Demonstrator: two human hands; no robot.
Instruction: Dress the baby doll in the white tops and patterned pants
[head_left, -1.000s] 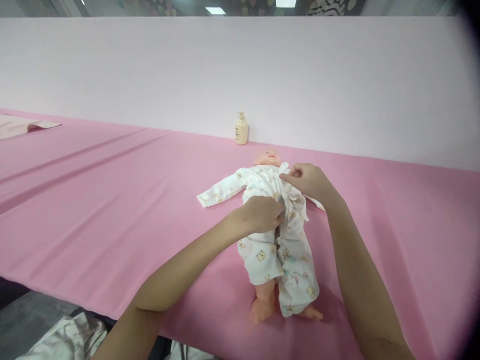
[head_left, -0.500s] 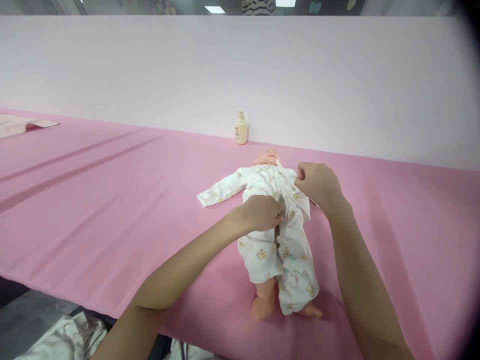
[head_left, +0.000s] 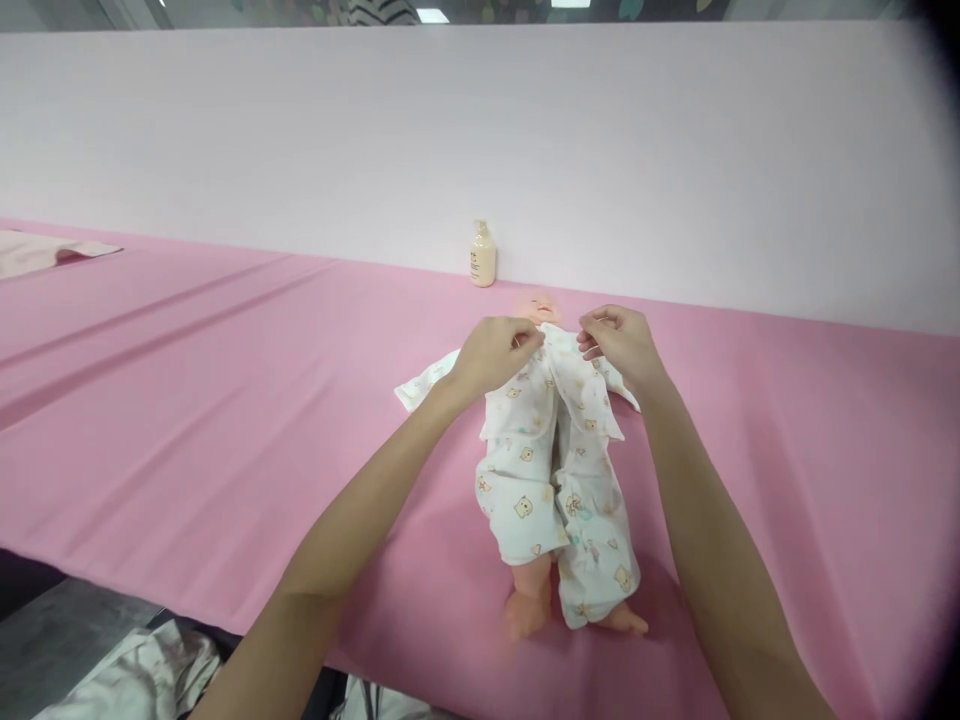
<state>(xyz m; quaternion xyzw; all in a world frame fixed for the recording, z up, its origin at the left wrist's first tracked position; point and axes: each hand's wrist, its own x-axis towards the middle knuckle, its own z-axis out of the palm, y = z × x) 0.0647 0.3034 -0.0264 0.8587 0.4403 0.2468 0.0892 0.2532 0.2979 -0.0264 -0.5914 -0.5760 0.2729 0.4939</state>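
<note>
A baby doll [head_left: 541, 309] lies on its back, its head away from me and its bare feet nearest. It wears a white wrap top [head_left: 517, 402] with small bear prints and matching trousers [head_left: 523, 500]. The front panels of the top lie over the chest, parted below along the middle. At the neckline my left hand [head_left: 496, 352] is closed, thumb and fingers pinched on the edge of the top. My right hand [head_left: 621, 343] hovers by the doll's shoulder on the right, fingertips bent together; what they hold, if anything, is too small to make out.
A cream pump bottle [head_left: 483, 258] stands against the white wall panel [head_left: 300, 140] behind the doll. Pink sheeting [head_left: 225, 420] covers the table, with folds at the left. A pale pink cloth [head_left: 45, 252] lies at the far left.
My left hand has moved up from the doll's belly to the neckline. My right hand has shifted slightly up and inward. The top's front panels now lie flatter over the chest.
</note>
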